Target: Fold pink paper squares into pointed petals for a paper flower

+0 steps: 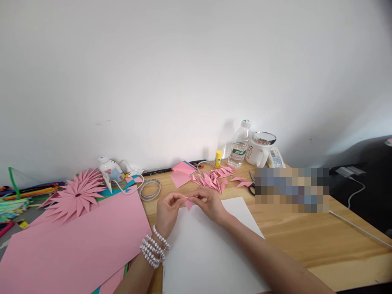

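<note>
Hands, left hand (168,209) and right hand (208,203), pinch one small pink paper (189,203) with their fingers over the white sheet (208,249). Many folded petals (214,178) and one flower (76,196) lie done on the counter (306,237); big pink paper (79,241) waits uncut.

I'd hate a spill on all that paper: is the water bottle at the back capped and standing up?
Yes, upright and capped: the water bottle stands by the wall with its white cap on top.
</note>
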A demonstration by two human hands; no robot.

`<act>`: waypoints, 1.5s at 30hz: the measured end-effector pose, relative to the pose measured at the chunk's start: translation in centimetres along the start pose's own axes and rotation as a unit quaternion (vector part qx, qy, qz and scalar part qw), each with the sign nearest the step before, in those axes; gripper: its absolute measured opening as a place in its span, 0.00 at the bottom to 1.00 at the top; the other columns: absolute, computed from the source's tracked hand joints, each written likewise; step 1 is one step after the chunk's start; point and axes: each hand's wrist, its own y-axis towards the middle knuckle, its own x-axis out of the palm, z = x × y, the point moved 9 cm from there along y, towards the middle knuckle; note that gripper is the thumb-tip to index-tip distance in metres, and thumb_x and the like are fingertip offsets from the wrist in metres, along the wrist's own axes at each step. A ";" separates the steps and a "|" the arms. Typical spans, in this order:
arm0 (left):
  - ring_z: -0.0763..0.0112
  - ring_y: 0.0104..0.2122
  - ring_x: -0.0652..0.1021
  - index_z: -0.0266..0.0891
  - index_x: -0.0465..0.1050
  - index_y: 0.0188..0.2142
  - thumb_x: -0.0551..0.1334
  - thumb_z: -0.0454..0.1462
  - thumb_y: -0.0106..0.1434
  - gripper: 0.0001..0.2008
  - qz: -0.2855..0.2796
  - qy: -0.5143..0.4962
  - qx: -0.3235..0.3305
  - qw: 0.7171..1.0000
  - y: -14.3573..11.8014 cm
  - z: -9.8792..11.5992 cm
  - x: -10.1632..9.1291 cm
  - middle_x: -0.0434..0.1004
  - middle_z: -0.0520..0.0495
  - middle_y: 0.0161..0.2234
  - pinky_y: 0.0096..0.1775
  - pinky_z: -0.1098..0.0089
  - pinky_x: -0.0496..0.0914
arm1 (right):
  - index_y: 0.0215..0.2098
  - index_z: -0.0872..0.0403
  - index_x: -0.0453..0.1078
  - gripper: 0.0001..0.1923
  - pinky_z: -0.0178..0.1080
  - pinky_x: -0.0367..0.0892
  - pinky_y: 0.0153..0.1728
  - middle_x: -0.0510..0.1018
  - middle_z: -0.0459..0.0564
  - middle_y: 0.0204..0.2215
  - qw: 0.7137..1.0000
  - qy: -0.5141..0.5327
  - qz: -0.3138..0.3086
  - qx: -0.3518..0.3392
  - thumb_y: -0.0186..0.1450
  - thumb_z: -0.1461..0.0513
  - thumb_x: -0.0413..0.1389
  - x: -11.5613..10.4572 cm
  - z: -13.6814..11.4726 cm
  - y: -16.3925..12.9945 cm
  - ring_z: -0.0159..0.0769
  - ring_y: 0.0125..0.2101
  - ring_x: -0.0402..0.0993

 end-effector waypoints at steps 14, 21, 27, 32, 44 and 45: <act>0.74 0.22 0.72 0.35 0.71 0.31 0.63 0.38 0.48 0.10 -0.028 -0.049 -0.013 0.998 0.1 0.4 0.6 0.72 0.50 0.23 0.27 0.71 0.69 | 0.32 0.54 0.71 0.13 0.38 0.69 0.31 0.74 0.48 0.27 0.979 0.191 -0.016 0.075 0.53 0.55 0.57 0.7 1.1 0.0 0.33 0.27 0.71; 0.76 0.17 0.69 0.35 0.75 0.27 0.64 0.38 0.47 0.08 -0.018 -0.008 0.009 1.000 0.0 0.7 0.4 0.75 0.48 0.23 0.22 0.73 0.66 | 0.30 0.56 0.71 0.16 0.39 0.70 0.30 0.74 0.47 0.23 0.964 0.239 -0.030 0.109 0.48 0.53 0.60 1.1 1.3 -0.1 0.33 0.24 0.71; 0.75 0.18 0.70 0.36 0.75 0.27 0.63 0.38 0.47 0.08 -0.027 -0.002 0.030 0.999 -0.1 0.9 0.6 0.75 0.47 0.24 0.22 0.72 0.68 | 0.25 0.56 0.71 0.14 0.38 0.70 0.28 0.76 0.47 0.22 0.962 0.242 -0.016 0.124 0.47 0.53 0.60 1.0 1.8 -0.1 0.33 0.23 0.72; 0.76 0.17 0.70 0.36 0.73 0.24 0.63 0.38 0.48 0.07 -0.031 0.006 0.018 0.999 -0.1 1.0 0.7 0.73 0.50 0.20 0.22 0.73 0.66 | 0.26 0.56 0.71 0.14 0.36 0.68 0.26 0.75 0.45 0.20 0.961 0.243 -0.013 0.130 0.47 0.55 0.61 0.9 1.8 -0.1 0.31 0.21 0.70; 0.76 0.17 0.68 0.35 0.70 0.21 0.60 0.36 0.51 0.07 -0.092 0.017 0.020 0.995 -0.4 1.0 1.7 0.68 0.52 0.18 0.22 0.75 0.64 | 0.19 0.56 0.63 0.13 0.31 0.60 0.20 0.67 0.43 0.16 0.986 0.115 -0.053 0.111 0.53 0.55 0.56 1.2 1.8 -0.4 0.27 0.18 0.63; 0.76 0.17 0.68 0.35 0.69 0.20 0.59 0.36 0.51 0.07 -0.099 0.017 0.019 0.995 -0.4 0.9 1.8 0.67 0.52 0.17 0.22 0.75 0.64 | 0.19 0.56 0.62 0.13 0.31 0.59 0.20 0.66 0.43 0.16 0.988 0.099 -0.056 0.103 0.54 0.55 0.55 1.3 1.7 -0.4 0.26 0.18 0.62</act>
